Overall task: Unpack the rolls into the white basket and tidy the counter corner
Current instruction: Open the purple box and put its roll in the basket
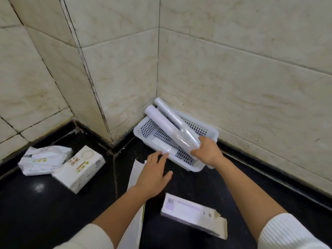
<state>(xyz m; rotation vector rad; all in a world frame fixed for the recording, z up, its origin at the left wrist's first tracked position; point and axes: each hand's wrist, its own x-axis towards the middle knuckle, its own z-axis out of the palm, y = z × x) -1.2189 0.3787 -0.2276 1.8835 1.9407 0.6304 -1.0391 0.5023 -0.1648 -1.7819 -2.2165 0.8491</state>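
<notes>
A white perforated basket (212,131) sits on the black counter in the tiled corner. Two long rolls lean in it, far ends resting on its back rim: a clear plastic-wrap roll (170,115) and a white roll (158,120) beside it. My right hand (206,150) grips the near end of the clear roll over the basket. With fingers spread, my left hand (152,174) hovers just in front of the basket's near left edge, fingertips by the white roll's lower end, holding nothing.
An opened empty carton (192,213) lies on the counter (45,212) near me. A long white box (134,221) lies under my left forearm. A tissue box (80,169) and a soft tissue pack (43,160) lie at the left by the wall.
</notes>
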